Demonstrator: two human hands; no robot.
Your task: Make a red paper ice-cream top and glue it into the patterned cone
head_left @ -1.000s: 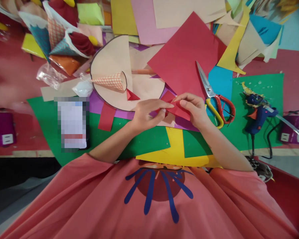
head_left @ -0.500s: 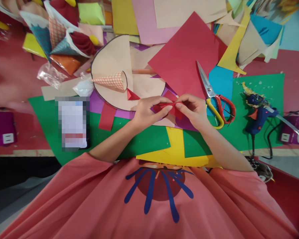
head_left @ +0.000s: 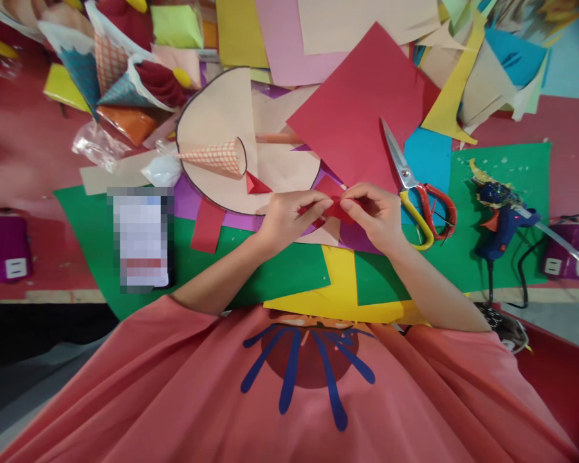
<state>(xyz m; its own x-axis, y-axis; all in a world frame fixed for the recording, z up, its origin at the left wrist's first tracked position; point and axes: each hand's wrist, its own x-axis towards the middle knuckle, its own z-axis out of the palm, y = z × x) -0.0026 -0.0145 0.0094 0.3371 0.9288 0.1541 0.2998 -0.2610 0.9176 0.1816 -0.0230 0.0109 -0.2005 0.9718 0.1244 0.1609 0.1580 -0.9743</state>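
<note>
Between my fingertips is a small piece of red paper (head_left: 336,209), partly covered by both hands. My left hand (head_left: 289,217) pinches it from the left, thumb and index finger pressed together. From the other side my right hand (head_left: 375,213) pinches it the same way. Just beyond my left hand, a small folded red paper triangle (head_left: 257,184) lies near a checked orange-and-white paper cone (head_left: 217,157) on a cream disc (head_left: 212,112) with a black edge. Scissors (head_left: 408,180) with red and yellow handles rest to the right of my right hand, blades pointing away.
A large red sheet (head_left: 357,109) lies behind the hands. At right is a blue glue gun (head_left: 496,235) with its cord; at left, a phone (head_left: 142,238) on green paper (head_left: 212,280). Finished-looking paper cones (head_left: 125,83) and packets fill the back left, paper scraps (head_left: 492,77) the back right.
The red paper between my fingers has turned and now shows less of its folded edge. My left fingertips have shifted slightly; everything else stays in place.
</note>
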